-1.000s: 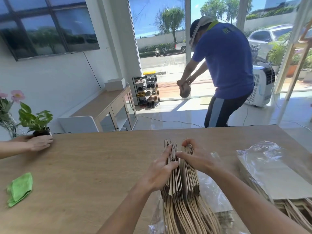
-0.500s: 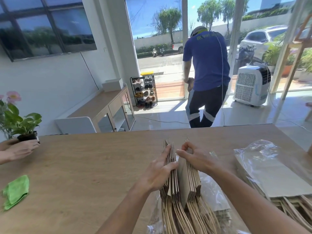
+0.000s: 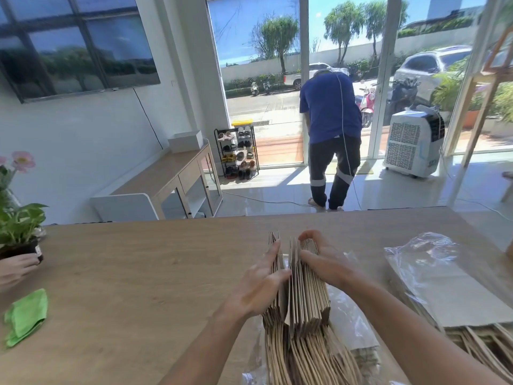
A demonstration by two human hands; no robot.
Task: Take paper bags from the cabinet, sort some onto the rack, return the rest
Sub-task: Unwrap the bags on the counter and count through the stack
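Stack of flat kraft paper bags [image 3: 301, 295] stands on edge on the wooden table [image 3: 133, 279], near edge, centre-right, twisted-paper handles [image 3: 305, 359] trailing toward the camera. Stack sits on clear plastic wrap [image 3: 349, 318].

Left hand [image 3: 256, 284] – fingers extended and close together, palm flat against the left face of the stack, thumb hooked over the top edges. Not a closed grasp, more a press. Right hand [image 3: 322, 259] – fingers curled over the top of the right portion, thumb on the near side, pinching that bundle. Between the hands a gap splits the stack into a thin left part and a thicker right part.

Second pack of bags [image 3: 455, 298] lies flat to the right, partly in a crumpled clear plastic bag [image 3: 422, 251], apart from the first stack.

Far left: green cloth [image 3: 26, 318] on the table, potted plant [image 3: 19, 232] at the table's left edge with another person's hand [image 3: 15, 269] touching the pot. Beyond the table a person in a blue shirt [image 3: 330, 107] bends at the glass door, next to a shoe rack [image 3: 237, 152] and a portable air conditioner [image 3: 413, 144].
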